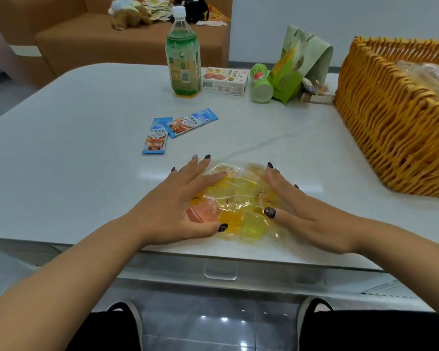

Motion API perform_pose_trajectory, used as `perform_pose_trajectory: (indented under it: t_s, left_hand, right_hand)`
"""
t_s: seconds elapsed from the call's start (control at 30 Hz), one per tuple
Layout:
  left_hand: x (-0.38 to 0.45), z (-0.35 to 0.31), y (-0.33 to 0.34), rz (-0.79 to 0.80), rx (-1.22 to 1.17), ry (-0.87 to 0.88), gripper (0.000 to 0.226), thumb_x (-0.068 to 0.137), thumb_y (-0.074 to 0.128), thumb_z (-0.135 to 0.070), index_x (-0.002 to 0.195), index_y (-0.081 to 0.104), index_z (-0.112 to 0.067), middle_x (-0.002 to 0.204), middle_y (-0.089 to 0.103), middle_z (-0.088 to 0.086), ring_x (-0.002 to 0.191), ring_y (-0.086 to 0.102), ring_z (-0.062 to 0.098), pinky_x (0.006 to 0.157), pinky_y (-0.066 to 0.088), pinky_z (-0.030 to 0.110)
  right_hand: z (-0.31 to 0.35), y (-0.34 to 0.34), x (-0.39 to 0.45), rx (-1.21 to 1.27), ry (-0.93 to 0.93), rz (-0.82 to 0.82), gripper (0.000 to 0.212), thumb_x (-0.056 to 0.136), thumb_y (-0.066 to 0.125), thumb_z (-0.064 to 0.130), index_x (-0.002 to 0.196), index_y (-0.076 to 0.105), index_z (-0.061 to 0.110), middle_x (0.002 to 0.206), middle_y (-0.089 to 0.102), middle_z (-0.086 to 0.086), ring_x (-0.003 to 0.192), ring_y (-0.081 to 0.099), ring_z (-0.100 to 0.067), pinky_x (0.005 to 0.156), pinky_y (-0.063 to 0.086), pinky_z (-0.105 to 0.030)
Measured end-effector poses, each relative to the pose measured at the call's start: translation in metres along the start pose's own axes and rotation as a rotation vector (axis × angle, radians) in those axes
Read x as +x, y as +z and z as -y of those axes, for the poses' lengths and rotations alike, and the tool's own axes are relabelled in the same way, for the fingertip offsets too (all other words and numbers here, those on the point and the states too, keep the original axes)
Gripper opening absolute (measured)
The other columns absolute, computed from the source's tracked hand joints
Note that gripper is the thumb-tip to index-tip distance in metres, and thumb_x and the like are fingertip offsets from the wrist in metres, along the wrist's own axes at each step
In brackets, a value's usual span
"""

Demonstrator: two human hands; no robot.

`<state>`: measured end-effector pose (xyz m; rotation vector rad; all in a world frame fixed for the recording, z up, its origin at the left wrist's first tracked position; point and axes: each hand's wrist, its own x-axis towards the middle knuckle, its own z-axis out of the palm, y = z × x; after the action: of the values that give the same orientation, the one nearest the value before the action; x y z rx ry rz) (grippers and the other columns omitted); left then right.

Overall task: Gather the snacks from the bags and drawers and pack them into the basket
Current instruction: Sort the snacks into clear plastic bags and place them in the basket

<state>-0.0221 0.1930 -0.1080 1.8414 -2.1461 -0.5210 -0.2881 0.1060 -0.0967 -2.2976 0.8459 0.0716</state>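
A clear bag of yellow and orange jelly cups point(238, 201) lies near the table's front edge. My left hand point(178, 201) rests flat on its left side and my right hand point(302, 211) on its right side, fingers spread, pressing on the bag from both sides. The wicker basket point(390, 127) stands at the right with some wrapped snacks inside. Two blue snack sachets point(173, 129) lie in the middle of the table. Further back are a green drink bottle point(184, 54), a biscuit box point(224, 81), a green can point(260, 83) on its side and a green paper bag point(297, 64).
The white table point(74, 138) has a drawer with a clear handle point(221, 272) under its front edge. A brown sofa point(86, 39) with a plush toy and papers stands behind. My knees show below the table.
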Motion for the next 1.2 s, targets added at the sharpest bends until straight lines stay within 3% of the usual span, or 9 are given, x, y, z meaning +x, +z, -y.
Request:
perform_pose_trajectory:
  t_s: [0.17, 0.37, 0.43, 0.53, 0.63, 0.77, 0.9, 1.07, 1.2]
  left_hand:
    - [0.003, 0.010, -0.005, 0.056, -0.059, 0.030, 0.085, 0.064, 0.053, -0.080, 0.137, 0.012, -0.071, 0.155, -0.009, -0.037, 0.141, -0.018, -0.012, 0.120, 0.020, 0.038]
    - [0.003, 0.013, -0.003, 0.080, -0.093, 0.018, 0.093, 0.059, 0.060, -0.083, 0.139, 0.012, -0.069, 0.153, -0.013, -0.039, 0.142, -0.032, 0.003, 0.120, 0.008, 0.051]
    - [0.001, 0.013, -0.002, 0.089, -0.105, 0.043, 0.103, 0.056, 0.069, -0.079, 0.141, 0.011, -0.067, 0.153, -0.014, -0.039, 0.146, -0.017, 0.000, 0.122, 0.014, 0.048]
    - [-0.001, 0.015, -0.001, 0.079, -0.078, 0.102, 0.109, 0.054, 0.073, -0.076, 0.141, 0.008, -0.067, 0.152, -0.016, -0.039, 0.144, -0.002, -0.009, 0.121, 0.020, 0.040]
    - [-0.002, 0.017, 0.001, 0.059, -0.089, 0.119, 0.103, 0.058, 0.071, -0.074, 0.142, 0.013, -0.064, 0.154, -0.013, -0.036, 0.145, 0.004, -0.007, 0.116, 0.026, 0.026]
    - [-0.007, 0.021, 0.007, -0.015, -0.087, 0.189, 0.094, 0.066, 0.075, -0.064, 0.143, 0.020, -0.057, 0.159, 0.000, -0.025, 0.145, 0.014, -0.002, 0.108, 0.023, 0.013]
    - [-0.009, 0.027, 0.012, -0.090, -0.087, 0.252, 0.092, 0.070, 0.076, -0.060, 0.148, 0.030, -0.045, 0.159, 0.010, -0.016, 0.141, 0.021, -0.002, 0.106, 0.022, 0.005]
    - [-0.014, 0.031, 0.018, -0.216, -0.158, 0.371, 0.085, 0.067, 0.084, -0.052, 0.141, 0.050, -0.029, 0.154, 0.031, -0.001, 0.137, 0.038, 0.005, 0.108, 0.036, 0.015]
    - [-0.014, 0.029, 0.014, -0.242, -0.190, 0.403, 0.077, 0.066, 0.084, -0.051, 0.134, 0.057, -0.029, 0.150, 0.039, 0.000, 0.130, 0.047, 0.003, 0.105, 0.039, 0.014]
  right_hand:
    - [0.001, 0.011, -0.017, -0.160, 0.003, 0.049, 0.083, 0.087, 0.016, 0.071, 0.141, -0.035, 0.034, 0.144, -0.040, 0.029, 0.132, -0.029, 0.016, 0.113, -0.015, -0.020]
    - [0.011, 0.011, -0.026, -0.112, 0.115, 0.122, 0.085, 0.086, 0.023, 0.070, 0.141, -0.033, 0.037, 0.144, -0.039, 0.029, 0.130, -0.029, 0.019, 0.115, -0.013, -0.020]
    - [0.019, -0.001, -0.027, -0.087, 0.174, 0.106, 0.086, 0.082, 0.026, 0.071, 0.149, -0.016, 0.036, 0.150, -0.023, 0.028, 0.137, -0.019, 0.013, 0.116, -0.007, -0.019]
    - [0.028, -0.033, -0.012, -0.043, 0.238, -0.187, 0.075, 0.077, 0.038, 0.071, 0.142, 0.044, 0.034, 0.147, 0.035, 0.022, 0.135, 0.032, 0.001, 0.111, 0.023, -0.020]
    - [0.026, -0.061, 0.024, -0.002, 0.232, -0.407, 0.052, 0.084, 0.061, 0.054, 0.128, 0.060, 0.026, 0.128, 0.058, 0.012, 0.112, 0.052, -0.004, 0.091, 0.038, -0.022]
    - [0.032, -0.067, 0.072, 0.166, 0.275, -0.094, 0.053, 0.078, 0.075, 0.040, 0.125, 0.061, 0.018, 0.117, 0.065, 0.005, 0.107, 0.060, -0.014, 0.091, 0.047, -0.024]
    - [0.030, -0.067, 0.088, 0.223, 0.245, 0.092, 0.034, 0.073, 0.080, 0.029, 0.104, 0.073, 0.016, 0.101, 0.074, -0.002, 0.097, 0.068, -0.020, 0.088, 0.055, -0.028]
    - [0.035, -0.060, 0.079, 0.210, 0.253, 0.269, 0.065, 0.055, 0.084, 0.041, 0.103, 0.067, 0.000, 0.097, 0.072, -0.011, 0.085, 0.065, -0.025, 0.086, 0.054, -0.030]
    - [0.042, -0.045, 0.071, 0.265, 0.287, 0.321, 0.067, 0.054, 0.088, 0.043, 0.094, 0.059, -0.002, 0.085, 0.055, -0.013, 0.077, 0.050, -0.022, 0.073, 0.043, -0.032]
